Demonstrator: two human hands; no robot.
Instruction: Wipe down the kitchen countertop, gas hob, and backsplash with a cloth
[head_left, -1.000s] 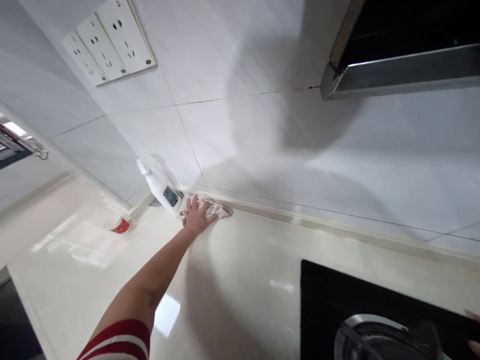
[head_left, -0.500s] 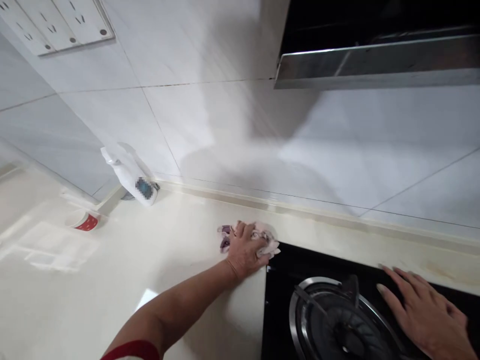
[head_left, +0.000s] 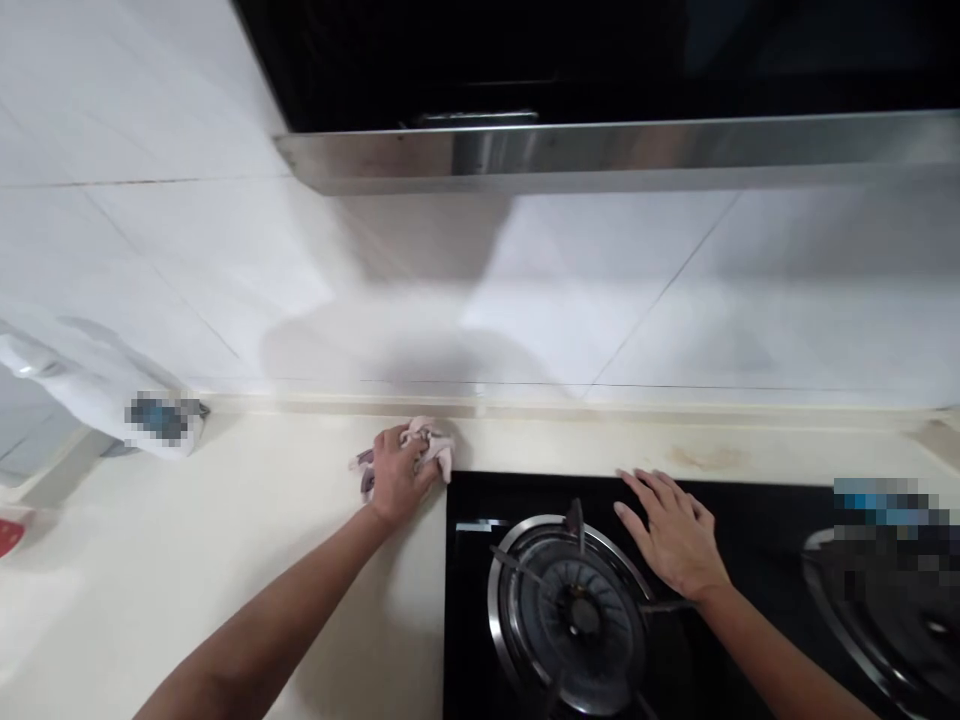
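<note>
My left hand (head_left: 401,475) is closed over a crumpled pale pink cloth (head_left: 439,447) with dark purplish patches. The cloth is pressed on the cream countertop (head_left: 300,470), by the back left corner of the black gas stove (head_left: 469,495). Spread fingers and no held thing show on my right hand (head_left: 671,530), which rests on the stove's back edge, right of the near burner (head_left: 574,610). Behind that hand, a brownish stain (head_left: 705,457) marks the counter strip along the wall.
A white spray bottle (head_left: 90,385) leans at the left against the tiled wall (head_left: 562,290). Part of a red cup (head_left: 10,535) shows at the left edge. The range hood (head_left: 562,155) hangs low overhead. A second burner (head_left: 832,590) lies at the right, partly pixelated.
The view has swung right, so bottle and cup sit farther left and more of the stove and hood shows. My left hand keeps the cloth near the stove corner; my right stays on the stove.
</note>
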